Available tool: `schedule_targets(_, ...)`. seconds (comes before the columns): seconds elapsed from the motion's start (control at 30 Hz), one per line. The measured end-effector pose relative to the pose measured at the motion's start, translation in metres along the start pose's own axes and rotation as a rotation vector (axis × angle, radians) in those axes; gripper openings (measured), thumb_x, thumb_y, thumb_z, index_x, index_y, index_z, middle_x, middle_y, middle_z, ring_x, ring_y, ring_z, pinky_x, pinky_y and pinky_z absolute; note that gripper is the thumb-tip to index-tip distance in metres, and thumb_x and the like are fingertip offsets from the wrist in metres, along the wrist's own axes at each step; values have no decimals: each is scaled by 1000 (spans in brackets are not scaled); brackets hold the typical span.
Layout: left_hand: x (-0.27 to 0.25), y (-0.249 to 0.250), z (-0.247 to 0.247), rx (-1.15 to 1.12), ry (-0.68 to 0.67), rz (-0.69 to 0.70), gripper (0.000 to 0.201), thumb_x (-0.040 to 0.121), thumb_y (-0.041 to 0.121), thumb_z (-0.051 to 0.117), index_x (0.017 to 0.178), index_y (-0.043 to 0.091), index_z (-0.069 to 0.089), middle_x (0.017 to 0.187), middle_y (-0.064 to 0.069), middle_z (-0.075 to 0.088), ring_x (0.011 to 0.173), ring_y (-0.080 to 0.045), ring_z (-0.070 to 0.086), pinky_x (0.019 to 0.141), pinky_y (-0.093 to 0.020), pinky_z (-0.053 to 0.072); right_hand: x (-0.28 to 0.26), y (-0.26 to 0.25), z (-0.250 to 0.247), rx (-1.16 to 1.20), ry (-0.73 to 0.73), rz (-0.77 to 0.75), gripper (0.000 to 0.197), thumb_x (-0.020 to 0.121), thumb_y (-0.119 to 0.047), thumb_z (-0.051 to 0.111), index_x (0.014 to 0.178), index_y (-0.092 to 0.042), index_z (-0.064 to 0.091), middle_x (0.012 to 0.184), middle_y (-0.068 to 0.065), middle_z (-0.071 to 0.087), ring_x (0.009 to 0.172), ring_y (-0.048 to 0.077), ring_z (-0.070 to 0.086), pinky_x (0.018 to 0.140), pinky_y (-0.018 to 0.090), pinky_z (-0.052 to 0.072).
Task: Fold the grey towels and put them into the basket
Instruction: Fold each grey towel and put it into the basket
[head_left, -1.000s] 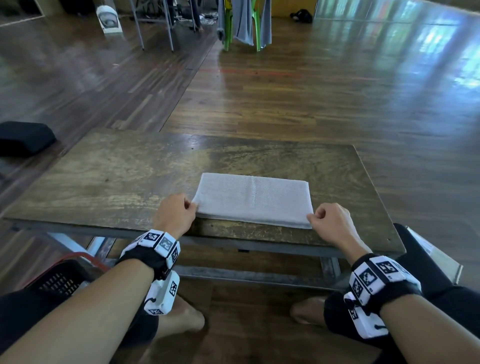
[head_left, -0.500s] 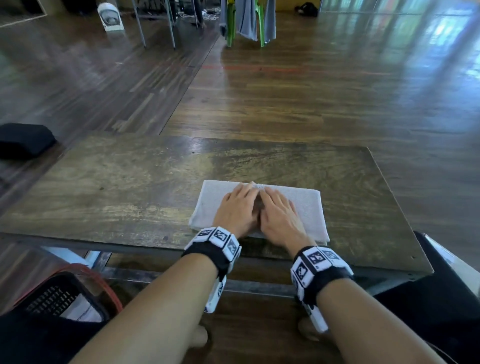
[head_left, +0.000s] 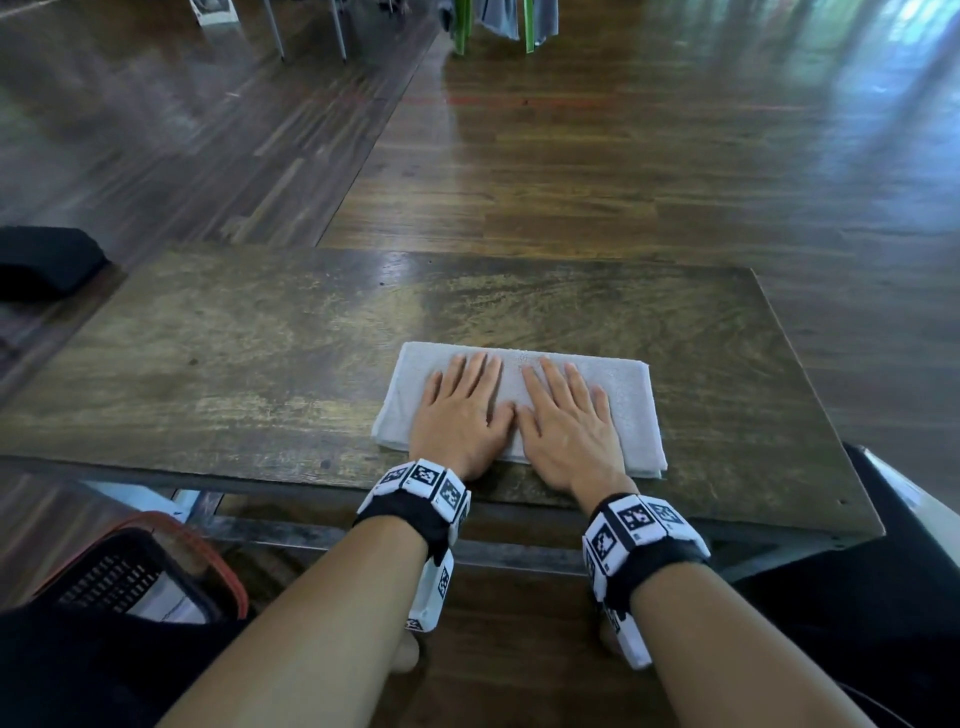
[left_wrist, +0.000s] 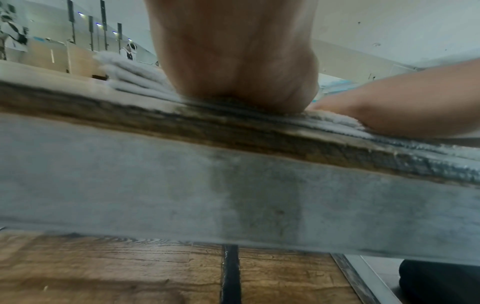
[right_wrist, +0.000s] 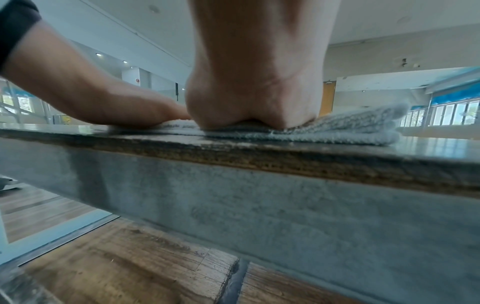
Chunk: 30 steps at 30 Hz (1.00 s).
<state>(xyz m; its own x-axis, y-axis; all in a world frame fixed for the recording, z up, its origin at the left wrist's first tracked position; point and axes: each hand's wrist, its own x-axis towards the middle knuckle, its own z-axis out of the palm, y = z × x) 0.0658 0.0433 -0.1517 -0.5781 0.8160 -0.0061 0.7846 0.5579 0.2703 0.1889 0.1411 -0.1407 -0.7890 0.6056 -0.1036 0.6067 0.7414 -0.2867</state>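
Here the folded grey towel (head_left: 623, 395) lies near the desk's (head_left: 260, 364) near edge under both flat, spread hands, left (head_left: 460, 415) and right (head_left: 569, 426); soft and limp, it probably lifts best from its ends.

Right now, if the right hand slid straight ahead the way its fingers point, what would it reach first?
The right hand lies flat on the grey towel, fingers pointing away from the person. Sliding on, it would probably cross the towel's far edge first, then bare wooden table; nothing else shows in that line.

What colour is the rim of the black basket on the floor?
Orange-red, on the black mesh basket; the head view shows it best.
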Motion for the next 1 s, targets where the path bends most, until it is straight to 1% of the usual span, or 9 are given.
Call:
schedule_targets(0.17, -8, -13, -6, 22, -23, -45, 70, 99, 61, 18, 158, 28, 3, 166, 8, -4, 152, -13, -8, 124, -39, -4, -5, 13, -1, -28, 20, 36, 68, 103, -58, 16, 162, -28, 0, 169, -7, -6, 155, 16, -10, 126, 43, -4)
schedule_targets(0.43, -13, -25, -10, 52, -33, -74, 66, 99, 62, 15, 157, 34, 2, 166, 6, -7, 152, -15, -10, 124, -40, -3, -17, 40, -7, -60, 32, 101, 74, 100, -64, 13, 162, -25, 1, 170, -6, -6, 155, 17, -12, 126, 43, -4)
schedule_targets(0.53, -12, -25, -11, 43, -34, -145, 68, 98, 63, 14, 157, 33, 2, 166, 5, -9, 152, -16, -11, 124, -41, -3, -19, 44, -6, -65, 35, 126, 74, 100, -64, 14, 162, -27, -1, 169, -7, -7, 155, 17, -12, 126, 46, -4)
schedule_targets(0.6, -13, -25, -13, 30, -7, -247, 71, 98, 63, 17, 158, 28, 2, 166, 2, -8, 153, -19, -7, 123, -44, 2, -18, 44, -5, -60, 33, 133, 74, 100, -65, 14, 162, -27, -2, 169, -6, -8, 155, 17, -13, 125, 47, -4)
schedule_targets(0.7, -13, -21, -15, -4, 52, -466, 91, 93, 70, 27, 157, 9, 4, 165, -9, 8, 150, -27, 10, 121, -46, 13, -17, 43, -5, -64, 18, 137, 74, 101, -64, 13, 162, -26, -4, 169, -6, -10, 155, 18, -14, 125, 48, -5)
schedule_targets(0.77, -10, -14, -21, -13, 70, -611, 104, 85, 77, 37, 153, 1, 15, 157, -15, 23, 144, -31, 22, 117, -48, 21, -17, 43, -6, -71, 8, 132, 74, 101, -63, 12, 162, -26, -5, 169, -5, -11, 155, 19, -15, 125, 49, -5)
schedule_targets(0.83, -8, -9, -32, -72, 90, -724, 108, 76, 79, 53, 145, -1, 29, 150, -18, 32, 139, -35, 29, 113, -48, 26, -16, 43, -6, -74, -4, 129, 74, 101, -63, 12, 162, -25, -5, 169, -4, -12, 155, 19, -15, 124, 49, -6)
schedule_targets(0.9, -1, -13, -40, -179, 84, -797, 105, 69, 73, 68, 139, 1, 39, 145, -19, 40, 135, -36, 37, 112, -48, 31, -16, 43, -7, -72, -7, 127, 74, 101, -63, 12, 162, -25, -6, 169, -3, -12, 155, 19, -15, 124, 49, -6)
schedule_targets(1.0, 9, -24, -47, -343, 34, -798, 91, 58, 65, 79, 125, 7, 58, 132, -16, 58, 122, -37, 52, 102, -48, 46, -16, 43, -8, -60, -28, 121, 74, 101, -63, 13, 162, -24, -6, 169, -3, -13, 155, 20, -16, 124, 50, -6)
